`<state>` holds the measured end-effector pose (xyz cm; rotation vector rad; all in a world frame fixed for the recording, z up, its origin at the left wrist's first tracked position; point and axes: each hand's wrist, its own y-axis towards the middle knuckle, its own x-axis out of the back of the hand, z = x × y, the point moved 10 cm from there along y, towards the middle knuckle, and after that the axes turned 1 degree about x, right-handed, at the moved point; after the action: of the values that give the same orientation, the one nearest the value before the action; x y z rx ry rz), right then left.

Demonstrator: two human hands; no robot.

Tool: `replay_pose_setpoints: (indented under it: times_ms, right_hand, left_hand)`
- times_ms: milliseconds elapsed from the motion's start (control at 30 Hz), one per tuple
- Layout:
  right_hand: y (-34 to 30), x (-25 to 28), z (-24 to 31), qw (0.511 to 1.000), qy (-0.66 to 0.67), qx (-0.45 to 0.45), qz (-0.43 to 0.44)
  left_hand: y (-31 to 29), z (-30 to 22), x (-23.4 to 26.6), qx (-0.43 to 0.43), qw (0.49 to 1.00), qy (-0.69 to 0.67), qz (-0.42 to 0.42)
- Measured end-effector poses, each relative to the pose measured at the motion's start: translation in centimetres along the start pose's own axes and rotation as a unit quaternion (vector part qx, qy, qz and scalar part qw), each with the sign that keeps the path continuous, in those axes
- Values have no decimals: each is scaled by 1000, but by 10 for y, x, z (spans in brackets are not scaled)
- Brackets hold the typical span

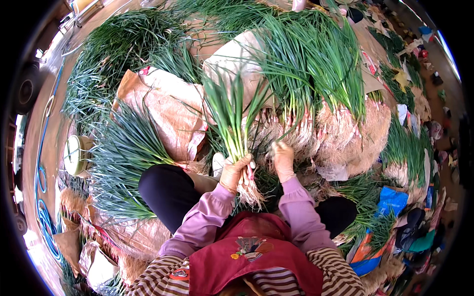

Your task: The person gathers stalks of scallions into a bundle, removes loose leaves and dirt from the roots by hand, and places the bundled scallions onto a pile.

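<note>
Green-leaved onion bunch (pixel 236 130), roots (pixel 251 193) down, leaves fanned up and away, is upright between the knees, just ahead of the red apron (pixel 207 264). Left grip (pixel 233 172) closed round the pale stems, just above the roots. Right grip (pixel 283 160) beside it, fingers curled; thin green strand (pixel 290 130) at the fingertips, can't tell if pinched.

Risks, my judgement: loose stems could slip out if left fingers slacken, since only one hand visibly holds the bunch. Tugging a strand too hard could snap a leaf. Long leaves could tangle with the stacked onions (pixel 326 64) beyond, or the loose bunch (pixel 128 153) by the left knee (pixel 165 190), if swung sideways.
</note>
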<state>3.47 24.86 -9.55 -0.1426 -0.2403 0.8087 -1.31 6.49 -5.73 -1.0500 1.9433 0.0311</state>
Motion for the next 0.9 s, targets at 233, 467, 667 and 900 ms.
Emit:
replay_pose_setpoints:
  times_ms: [233,467,667,900]
  right_hand:
    - [34,14,74,887,-461,18,15]
    - [87,21,51,813,-579,61,7]
    - [68,18,50,857,-515,2,-16]
    - [17,-9,86,821,-561,102,24]
  left_hand:
    - [-5,-10,-18,-31,989,-100,108]
    - [15,23,14,66,998,-14,20]
    - [6,27,15,79,997,11,-10]
    - [14,23,16,68,997,32,-10]
